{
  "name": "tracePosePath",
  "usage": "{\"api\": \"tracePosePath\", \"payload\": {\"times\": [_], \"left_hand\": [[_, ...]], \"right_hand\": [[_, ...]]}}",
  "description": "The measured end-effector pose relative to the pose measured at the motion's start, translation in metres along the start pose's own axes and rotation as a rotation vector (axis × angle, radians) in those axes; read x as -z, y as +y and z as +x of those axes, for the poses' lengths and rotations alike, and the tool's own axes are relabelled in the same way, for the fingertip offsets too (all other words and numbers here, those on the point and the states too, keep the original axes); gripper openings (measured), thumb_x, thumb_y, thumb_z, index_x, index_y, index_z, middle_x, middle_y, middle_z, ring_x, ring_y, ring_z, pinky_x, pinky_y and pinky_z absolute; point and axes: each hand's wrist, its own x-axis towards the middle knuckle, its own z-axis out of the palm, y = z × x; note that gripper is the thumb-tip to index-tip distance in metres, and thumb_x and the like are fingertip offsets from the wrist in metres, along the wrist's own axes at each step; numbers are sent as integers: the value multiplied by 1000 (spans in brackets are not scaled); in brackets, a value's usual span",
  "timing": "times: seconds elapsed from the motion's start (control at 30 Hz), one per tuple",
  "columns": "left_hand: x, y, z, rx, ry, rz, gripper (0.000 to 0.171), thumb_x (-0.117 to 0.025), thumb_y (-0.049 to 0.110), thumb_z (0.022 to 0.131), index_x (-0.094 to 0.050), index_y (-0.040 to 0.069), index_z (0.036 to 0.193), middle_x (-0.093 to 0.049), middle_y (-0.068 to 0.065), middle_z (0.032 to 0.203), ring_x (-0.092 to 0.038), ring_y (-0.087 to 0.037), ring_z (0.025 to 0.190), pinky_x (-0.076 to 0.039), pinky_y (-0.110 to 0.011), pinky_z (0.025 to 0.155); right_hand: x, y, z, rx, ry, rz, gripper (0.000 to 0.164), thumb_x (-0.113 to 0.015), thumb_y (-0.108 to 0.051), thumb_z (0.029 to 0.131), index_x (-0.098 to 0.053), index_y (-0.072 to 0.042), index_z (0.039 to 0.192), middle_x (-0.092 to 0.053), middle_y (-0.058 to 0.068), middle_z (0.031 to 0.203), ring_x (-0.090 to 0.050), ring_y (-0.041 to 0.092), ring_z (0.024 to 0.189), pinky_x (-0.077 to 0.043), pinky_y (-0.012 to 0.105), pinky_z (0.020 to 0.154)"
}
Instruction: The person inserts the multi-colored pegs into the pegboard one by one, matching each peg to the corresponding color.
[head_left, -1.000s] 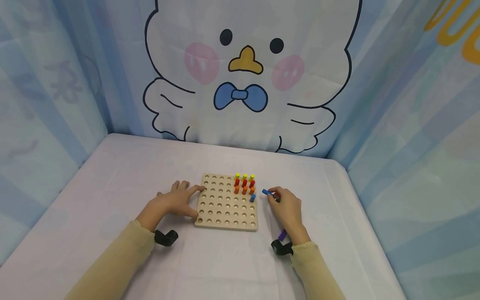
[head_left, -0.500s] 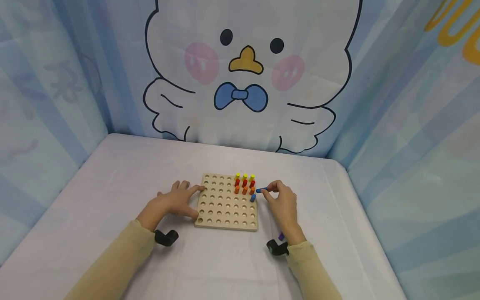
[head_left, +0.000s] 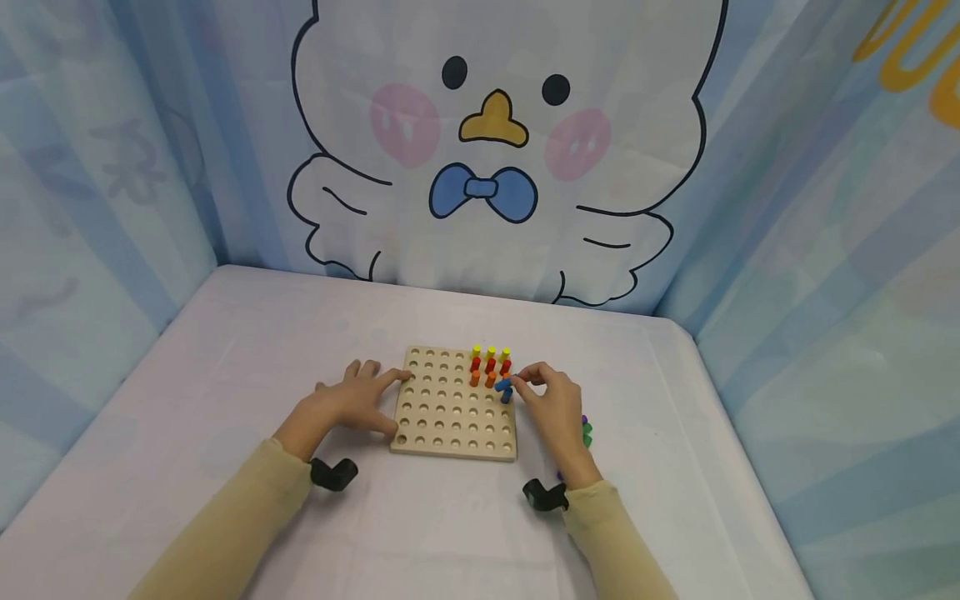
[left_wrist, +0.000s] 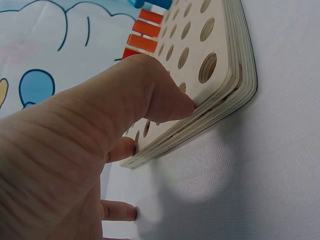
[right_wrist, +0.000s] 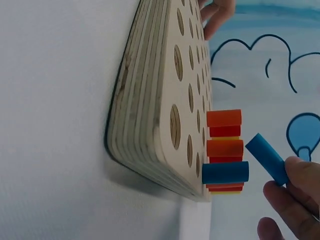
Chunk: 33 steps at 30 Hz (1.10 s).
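A wooden pegboard with rows of round holes lies on the table. My left hand has its fingers spread, with thumb and a fingertip touching the board's left edge. Between thumb and fingertips, my right hand pinches a blue peg, tilted in the air above the board's right side. Just below it a second blue peg stands in a hole. Behind these, orange pegs, red pegs and yellow pegs stand in short rows at the far right corner.
Green pegs and a purple peg lie on the white-covered table, partly hidden behind the right hand. Another bit of purple shows by the right wrist. A curtain with a cartoon bird hangs behind the table.
My right hand has moved left with the blue peg, from beside the board to above its right edge. Green and purple pegs have come into view behind it. The left hand stays put.
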Motion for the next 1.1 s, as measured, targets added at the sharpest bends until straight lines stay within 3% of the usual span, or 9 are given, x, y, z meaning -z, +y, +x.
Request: {"api": "tracePosePath", "payload": {"times": [0.3, 0.8, 1.1], "left_hand": [[-1, -1, 1, 4, -2, -5, 94, -82, 47, 76, -39, 33, 158, -27, -24, 164, -19, -56, 151, -21, -93, 97], [-6, -3, 6, 15, -2, -15, 95, -80, 47, 77, -37, 33, 160, -24, -23, 166, -16, -53, 153, -21, -92, 100], [-5, -2, 4, 14, 5, -10, 94, -81, 47, 76, -38, 33, 159, -26, -23, 165, -18, -54, 152, -22, -92, 98]], "right_hand": [[-11, -1, -2, 32, -16, -8, 15, -79, -31, 93, -78, -16, 96, -77, 4, 94, -69, 29, 96, -51, 45, 86], [-20, -3, -6, 27, -59, -74, 14, -78, -33, 94, -77, -19, 94, -75, 3, 94, -66, 27, 95, -51, 43, 86], [-17, -6, -5, 109, -78, -62, 13, -79, -31, 94, -79, -17, 95, -77, 1, 94, -66, 27, 95, -48, 43, 88]]}}
